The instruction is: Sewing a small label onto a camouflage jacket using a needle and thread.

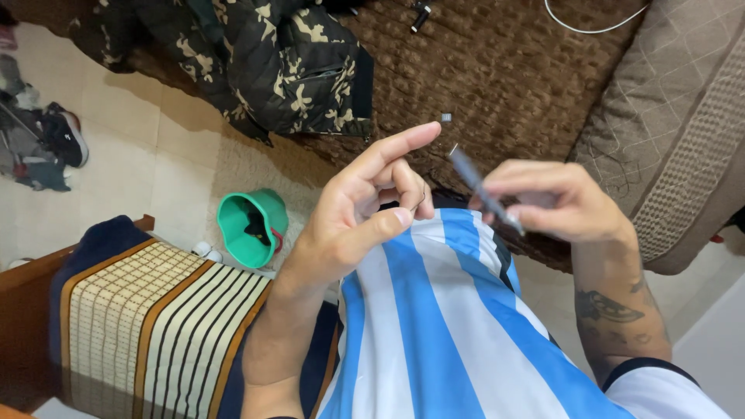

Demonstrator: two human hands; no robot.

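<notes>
Covering the bed (497,70), brown quilting meets pale tiles (132,147).

Two hands (365,209) (559,202), one pen-like tool (485,190), one striped shirt (442,326), one green bucket (250,226), one camouflage jacket (287,62).

The person's left hand (365,209) and forearm are bare, with no sleeve, ring or watch showing. The right hand (563,202) is also bare. The right forearm carries dark tattoos (613,310), one shaped like a flying saucer. Just below them, a white short sleeve (667,392) ends in a dark trimmed edge.
</notes>
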